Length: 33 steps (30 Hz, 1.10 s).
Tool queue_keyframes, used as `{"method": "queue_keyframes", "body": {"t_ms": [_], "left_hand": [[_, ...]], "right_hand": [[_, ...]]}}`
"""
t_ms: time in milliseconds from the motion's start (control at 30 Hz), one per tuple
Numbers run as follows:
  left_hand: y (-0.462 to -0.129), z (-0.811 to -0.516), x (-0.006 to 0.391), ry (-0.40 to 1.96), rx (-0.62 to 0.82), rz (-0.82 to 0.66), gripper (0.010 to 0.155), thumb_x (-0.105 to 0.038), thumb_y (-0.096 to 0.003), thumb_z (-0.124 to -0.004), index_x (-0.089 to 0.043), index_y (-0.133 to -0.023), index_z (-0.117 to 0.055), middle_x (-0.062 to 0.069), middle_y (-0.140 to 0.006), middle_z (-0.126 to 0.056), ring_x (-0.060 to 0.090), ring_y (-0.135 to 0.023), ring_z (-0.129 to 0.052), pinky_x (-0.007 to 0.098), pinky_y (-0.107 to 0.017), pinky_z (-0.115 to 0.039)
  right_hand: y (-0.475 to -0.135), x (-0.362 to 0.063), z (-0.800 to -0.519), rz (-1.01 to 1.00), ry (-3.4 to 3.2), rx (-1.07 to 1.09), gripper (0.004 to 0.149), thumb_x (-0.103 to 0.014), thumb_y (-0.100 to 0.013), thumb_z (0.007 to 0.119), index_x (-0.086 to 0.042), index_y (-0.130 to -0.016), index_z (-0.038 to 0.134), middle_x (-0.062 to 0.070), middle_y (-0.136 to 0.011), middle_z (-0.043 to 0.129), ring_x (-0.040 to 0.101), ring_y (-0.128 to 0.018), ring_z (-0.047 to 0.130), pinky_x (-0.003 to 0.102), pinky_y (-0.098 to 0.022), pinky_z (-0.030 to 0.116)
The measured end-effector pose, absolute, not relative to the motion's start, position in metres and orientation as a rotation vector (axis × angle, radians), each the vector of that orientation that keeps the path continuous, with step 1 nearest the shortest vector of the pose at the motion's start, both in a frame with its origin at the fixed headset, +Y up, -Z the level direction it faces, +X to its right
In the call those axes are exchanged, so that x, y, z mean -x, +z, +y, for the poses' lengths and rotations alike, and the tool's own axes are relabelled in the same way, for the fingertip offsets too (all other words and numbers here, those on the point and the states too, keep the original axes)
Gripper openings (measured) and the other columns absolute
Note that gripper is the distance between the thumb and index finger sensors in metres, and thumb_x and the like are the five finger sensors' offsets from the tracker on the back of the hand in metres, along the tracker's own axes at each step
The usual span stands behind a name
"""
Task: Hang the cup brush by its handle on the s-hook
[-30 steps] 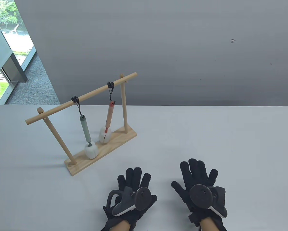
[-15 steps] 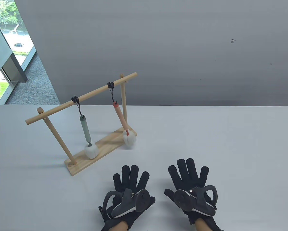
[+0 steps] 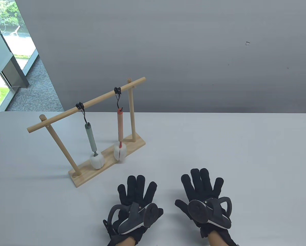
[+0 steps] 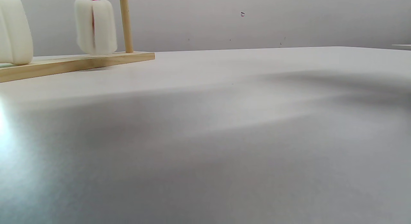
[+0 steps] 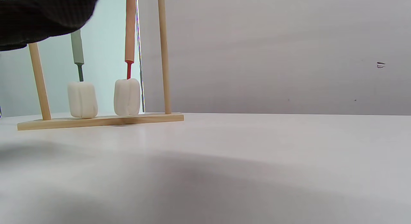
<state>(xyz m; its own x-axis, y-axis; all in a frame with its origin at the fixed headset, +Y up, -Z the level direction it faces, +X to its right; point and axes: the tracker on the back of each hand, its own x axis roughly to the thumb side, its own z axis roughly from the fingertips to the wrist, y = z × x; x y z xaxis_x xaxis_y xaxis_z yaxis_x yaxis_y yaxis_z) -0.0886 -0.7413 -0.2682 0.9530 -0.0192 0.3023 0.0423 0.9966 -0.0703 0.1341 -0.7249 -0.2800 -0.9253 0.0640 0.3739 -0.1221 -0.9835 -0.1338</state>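
Both grips empty, flat beside rack (image 3: 109,159).

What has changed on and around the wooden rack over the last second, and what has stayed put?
The red-handled brush hangs from its s-hook and is swinging: its sponge head was left, swung out right past the base, and is now back near the middle. Both hands shifted slightly; the left hand and right hand lie flat and open, holding nothing. The green-handled brush and the rack have not moved.
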Motion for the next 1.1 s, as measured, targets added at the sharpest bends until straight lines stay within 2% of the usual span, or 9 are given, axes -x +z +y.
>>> {"method": "queue_keyframes", "body": {"t_ms": [1100], "left_hand": [[-0.2672, -0.7458, 0.0908, -0.08, 0.118, -0.276, 0.087, -0.072, -0.0446, -0.043, -0.028, -0.102, 0.005, 0.021, -0.108, 0.013, 0.053, -0.102, 0.006, 0.074, -0.067, -0.012]], "right_hand": [[-0.2849, -0.1298, -0.7278, -0.195, 2.986, -0.578, 0.085, -0.062, -0.051, 0.054, -0.013, -0.111, 0.018, 0.025, -0.112, 0.009, 0.055, -0.105, 0.015, 0.078, -0.056, 0.005]]}}
